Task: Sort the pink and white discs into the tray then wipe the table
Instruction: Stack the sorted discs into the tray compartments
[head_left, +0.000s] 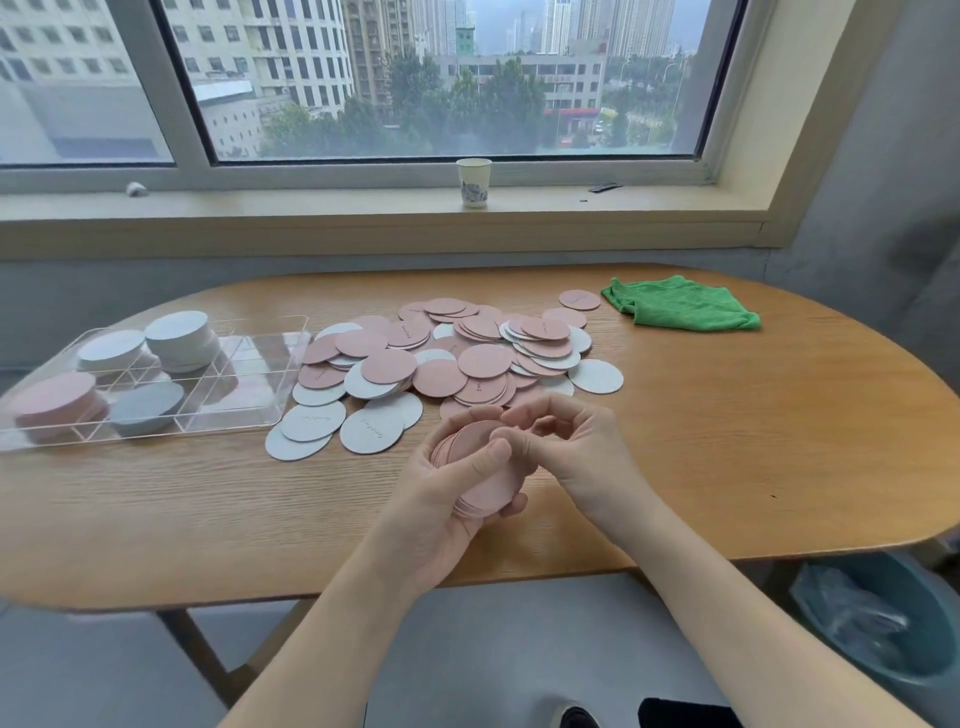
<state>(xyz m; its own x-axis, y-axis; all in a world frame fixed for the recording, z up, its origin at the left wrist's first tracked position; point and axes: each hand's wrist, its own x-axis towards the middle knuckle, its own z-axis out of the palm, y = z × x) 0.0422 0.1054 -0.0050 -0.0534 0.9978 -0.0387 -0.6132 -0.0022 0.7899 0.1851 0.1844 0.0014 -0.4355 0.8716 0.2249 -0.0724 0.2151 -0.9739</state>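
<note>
While the left hand (441, 499) grips the pink stack (480, 467) near the table's front edge, the right hand (566, 447), fingers curled at its rim, should square it.

Pink discs (483, 361), white discs (313, 422), green cloth (680, 310)

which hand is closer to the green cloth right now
Right. The right hand is nearer the green cloth, which lies beyond it at the table's far right. The left hand, holding the stack of pink discs, sits farther left.
</note>
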